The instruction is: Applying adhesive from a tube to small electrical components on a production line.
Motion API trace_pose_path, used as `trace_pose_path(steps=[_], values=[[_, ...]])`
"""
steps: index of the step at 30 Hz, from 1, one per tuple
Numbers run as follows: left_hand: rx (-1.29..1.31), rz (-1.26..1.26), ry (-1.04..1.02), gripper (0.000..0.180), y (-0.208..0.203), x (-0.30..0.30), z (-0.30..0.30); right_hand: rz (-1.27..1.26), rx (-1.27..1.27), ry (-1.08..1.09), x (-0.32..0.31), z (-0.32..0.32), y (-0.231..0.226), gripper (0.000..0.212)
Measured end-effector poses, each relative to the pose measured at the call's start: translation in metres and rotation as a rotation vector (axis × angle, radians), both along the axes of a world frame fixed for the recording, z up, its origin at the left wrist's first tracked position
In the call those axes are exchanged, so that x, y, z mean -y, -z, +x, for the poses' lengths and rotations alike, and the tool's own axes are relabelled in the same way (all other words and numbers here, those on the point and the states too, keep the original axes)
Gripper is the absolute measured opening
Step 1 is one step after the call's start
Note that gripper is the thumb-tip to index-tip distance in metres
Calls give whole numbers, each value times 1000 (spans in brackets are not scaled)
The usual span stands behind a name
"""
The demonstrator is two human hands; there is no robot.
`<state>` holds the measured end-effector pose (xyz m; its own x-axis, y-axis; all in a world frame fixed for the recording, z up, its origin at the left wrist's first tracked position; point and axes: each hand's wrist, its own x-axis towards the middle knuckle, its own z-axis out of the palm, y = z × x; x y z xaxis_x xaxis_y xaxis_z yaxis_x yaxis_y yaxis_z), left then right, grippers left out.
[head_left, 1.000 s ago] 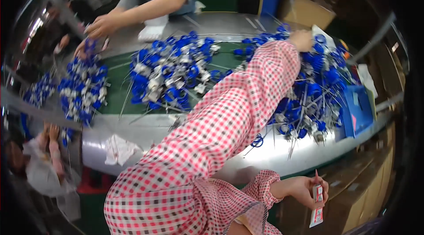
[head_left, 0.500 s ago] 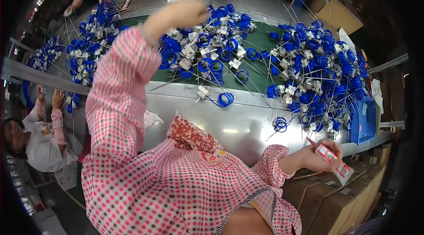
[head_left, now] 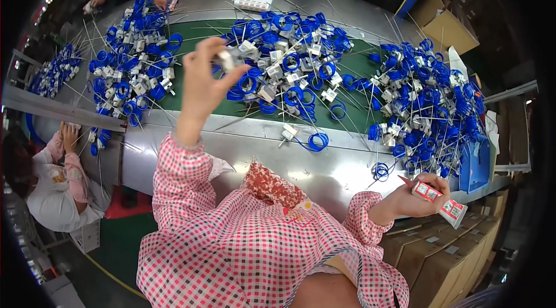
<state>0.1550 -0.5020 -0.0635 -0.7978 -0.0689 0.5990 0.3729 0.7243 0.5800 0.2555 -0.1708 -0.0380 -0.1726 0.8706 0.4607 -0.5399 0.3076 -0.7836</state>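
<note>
Toward ten o'clock, the left hand [head_left: 205,82] holds one blurred, whitish block [head_left: 229,60] between its fingers; at four, the right hand [head_left: 410,199] grips a red-and-white squeeze tube [head_left: 453,210]. Blue coiled wires with white blocks [head_left: 289,62] remain heaped at twelve.

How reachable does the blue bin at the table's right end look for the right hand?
Probably yes: the blue bin lies close beyond the right hand, with nothing apparent between, though the tube it holds could hinder grasping.
</note>
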Motion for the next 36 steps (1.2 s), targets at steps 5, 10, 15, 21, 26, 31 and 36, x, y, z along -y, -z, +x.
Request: trace_pose_path(steps=[5, 10, 15, 21, 26, 31, 36], values=[[-122, 496, -82, 34, -14, 61, 28, -28, 20, -131, 0, -4, 4, 26], [-401, 821, -56, 29, -29, 97, 47, -101, -38, -88, -21, -2, 15, 20], [-616, 583, -155, 46, -70, 124, 69, -234, 22, -65, -22, 10, 4, 21], [-524, 483, -13, 42, -93, 131, 68, -26, 113, 31, -32, 14, 11, 26], [-303, 653, 494, 48, -71, 132, 41, -144, 13, -21, -39, 16, 10, 29], [-212, 659, 428, 79, -45, 100, 23, -128, 11, -15, -44, 24, 8, 28], [25, 627, 655, 81, -36, 30, 23, -181, -137, -25, -28, 15, -4, 26]])
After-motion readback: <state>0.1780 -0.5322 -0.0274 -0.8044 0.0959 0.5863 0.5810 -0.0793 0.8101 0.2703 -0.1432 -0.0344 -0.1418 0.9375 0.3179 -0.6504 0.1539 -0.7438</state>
